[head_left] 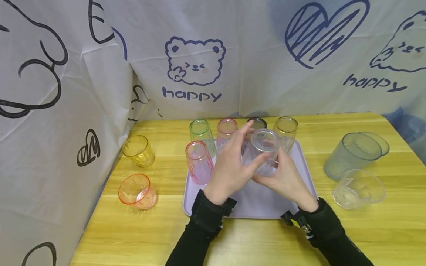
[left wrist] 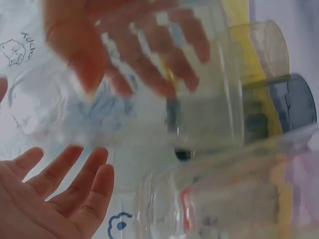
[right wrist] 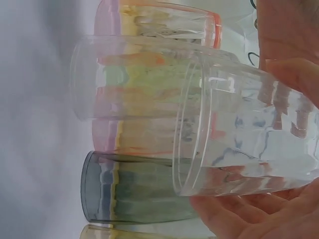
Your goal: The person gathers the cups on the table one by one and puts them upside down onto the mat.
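My right hand (head_left: 287, 177) grips a clear ribbed glass (head_left: 264, 139) above the lilac tray (head_left: 246, 207); its thumb and fingers lie around the sides. Close by on the left, my left hand (head_left: 227, 168) curves near the same glass, and its spread fingers (left wrist: 82, 194) look straight in the left wrist view. Contact there cannot be told. Around the tray's far and left part stand a red-striped glass (head_left: 199, 166), a green-rimmed one (head_left: 199, 127), a pink-rimmed one (head_left: 227, 126), a dark grey one (right wrist: 144, 186) and an amber-rimmed one (head_left: 286, 131). Another clear glass (right wrist: 144, 64) is partly hidden by my left hand.
Left of the tray, a yellow tumbler (head_left: 138, 151) and an orange-rimmed tumbler (head_left: 137, 192) stand on the wooden table (head_left: 139, 236). To the right are two blue-grey tumblers (head_left: 349, 155) and a clear tumbler (head_left: 357, 190). A printed white sheet (head_left: 199, 22) hangs behind.
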`<action>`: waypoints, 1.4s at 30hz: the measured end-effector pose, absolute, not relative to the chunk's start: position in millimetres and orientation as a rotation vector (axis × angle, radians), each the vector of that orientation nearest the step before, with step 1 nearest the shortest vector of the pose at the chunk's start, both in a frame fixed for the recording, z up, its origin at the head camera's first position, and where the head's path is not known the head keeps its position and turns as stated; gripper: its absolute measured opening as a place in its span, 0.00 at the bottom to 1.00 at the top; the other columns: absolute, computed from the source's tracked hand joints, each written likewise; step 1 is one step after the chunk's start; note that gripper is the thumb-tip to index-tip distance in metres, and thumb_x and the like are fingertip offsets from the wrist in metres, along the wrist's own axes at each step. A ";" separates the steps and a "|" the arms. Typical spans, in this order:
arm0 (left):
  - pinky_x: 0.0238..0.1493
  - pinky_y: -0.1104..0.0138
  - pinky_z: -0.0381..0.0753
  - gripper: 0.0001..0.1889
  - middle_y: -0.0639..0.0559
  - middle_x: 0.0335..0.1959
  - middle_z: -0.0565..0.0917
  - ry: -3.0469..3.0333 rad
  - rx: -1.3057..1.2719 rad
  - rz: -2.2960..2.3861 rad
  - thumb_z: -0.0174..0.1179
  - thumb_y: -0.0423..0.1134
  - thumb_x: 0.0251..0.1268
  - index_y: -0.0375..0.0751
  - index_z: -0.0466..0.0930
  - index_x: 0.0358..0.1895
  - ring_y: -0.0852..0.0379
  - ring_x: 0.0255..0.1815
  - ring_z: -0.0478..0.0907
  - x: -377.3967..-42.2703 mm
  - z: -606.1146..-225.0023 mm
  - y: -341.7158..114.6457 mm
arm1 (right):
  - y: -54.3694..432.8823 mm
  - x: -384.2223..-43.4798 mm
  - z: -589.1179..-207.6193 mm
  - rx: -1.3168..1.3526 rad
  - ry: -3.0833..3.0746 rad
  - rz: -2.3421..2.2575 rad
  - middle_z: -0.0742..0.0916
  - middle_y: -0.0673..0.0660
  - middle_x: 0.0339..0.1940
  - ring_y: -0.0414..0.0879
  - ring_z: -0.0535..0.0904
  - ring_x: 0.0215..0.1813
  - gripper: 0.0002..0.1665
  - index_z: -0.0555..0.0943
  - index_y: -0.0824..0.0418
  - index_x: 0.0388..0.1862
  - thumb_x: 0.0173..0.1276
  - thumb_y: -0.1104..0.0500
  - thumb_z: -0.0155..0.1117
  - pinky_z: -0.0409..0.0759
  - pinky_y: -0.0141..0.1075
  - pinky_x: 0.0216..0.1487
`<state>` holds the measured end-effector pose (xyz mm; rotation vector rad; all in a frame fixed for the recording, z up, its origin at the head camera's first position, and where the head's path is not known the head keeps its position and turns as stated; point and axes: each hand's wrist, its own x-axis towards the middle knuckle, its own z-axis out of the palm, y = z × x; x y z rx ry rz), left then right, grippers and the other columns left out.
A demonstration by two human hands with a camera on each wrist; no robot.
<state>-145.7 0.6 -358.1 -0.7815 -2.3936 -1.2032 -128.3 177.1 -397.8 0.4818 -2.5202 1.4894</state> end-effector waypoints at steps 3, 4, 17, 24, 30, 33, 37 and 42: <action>0.68 0.55 0.76 0.34 0.48 0.67 0.77 -2.385 -0.770 -1.143 0.62 0.51 0.68 0.46 0.65 0.74 0.52 0.68 0.76 -144.8 -360.1 -10.7 | 179.1 -126.8 -400.7 0.439 -2.497 1.544 0.75 0.65 0.70 0.62 0.75 0.67 0.56 0.59 0.62 0.77 0.52 0.63 0.80 0.78 0.63 0.62; 0.69 0.55 0.76 0.33 0.48 0.67 0.77 -2.387 -0.762 -1.094 0.62 0.51 0.68 0.45 0.67 0.73 0.51 0.68 0.75 -144.2 -361.5 -15.5 | 180.2 -126.2 -402.4 0.421 -2.488 1.558 0.75 0.65 0.70 0.63 0.75 0.67 0.56 0.59 0.62 0.77 0.52 0.64 0.81 0.77 0.64 0.64; 0.72 0.48 0.70 0.26 0.46 0.63 0.80 -2.427 -0.663 -0.464 0.62 0.55 0.66 0.50 0.76 0.65 0.43 0.69 0.72 -140.8 -382.5 -59.9 | 185.7 -127.8 -424.8 0.363 -2.506 1.403 0.81 0.67 0.63 0.62 0.79 0.62 0.56 0.62 0.65 0.73 0.49 0.61 0.83 0.82 0.57 0.54; 0.73 0.46 0.65 0.24 0.47 0.67 0.77 -2.466 -0.678 -0.349 0.60 0.56 0.68 0.53 0.77 0.64 0.43 0.73 0.68 -139.5 -396.1 -66.5 | 182.0 -132.4 -431.9 0.304 -2.593 1.331 0.82 0.69 0.60 0.63 0.80 0.59 0.56 0.63 0.68 0.70 0.47 0.58 0.85 0.80 0.55 0.55; 0.76 0.44 0.61 0.22 0.47 0.69 0.75 -2.478 -0.683 -0.299 0.61 0.55 0.69 0.55 0.78 0.63 0.42 0.74 0.67 -140.9 -404.6 -67.4 | 180.9 -137.3 -436.9 0.300 -2.630 1.383 0.80 0.72 0.62 0.68 0.77 0.65 0.59 0.60 0.69 0.71 0.46 0.60 0.85 0.73 0.63 0.67; 0.77 0.43 0.61 0.22 0.47 0.69 0.76 -2.486 -0.687 -0.265 0.62 0.55 0.68 0.56 0.77 0.63 0.42 0.74 0.67 -142.1 -407.8 -67.8 | 180.1 -139.1 -439.9 0.291 -2.649 1.417 0.79 0.73 0.64 0.69 0.75 0.66 0.60 0.58 0.70 0.73 0.46 0.62 0.85 0.70 0.64 0.70; 0.76 0.44 0.61 0.24 0.47 0.69 0.75 -2.487 -0.696 -0.218 0.64 0.55 0.66 0.57 0.77 0.63 0.43 0.73 0.68 -143.0 -410.1 -68.1 | 178.8 -141.2 -443.1 0.275 -2.665 1.428 0.78 0.74 0.65 0.70 0.74 0.68 0.61 0.57 0.70 0.74 0.46 0.62 0.85 0.68 0.64 0.72; 0.74 0.47 0.63 0.24 0.47 0.69 0.75 -2.472 -0.696 -0.198 0.65 0.55 0.65 0.56 0.77 0.62 0.43 0.72 0.69 -142.6 -411.9 -67.9 | 177.3 -142.3 -446.9 0.270 -2.674 1.464 0.77 0.74 0.66 0.69 0.72 0.70 0.61 0.57 0.70 0.74 0.48 0.61 0.85 0.65 0.63 0.74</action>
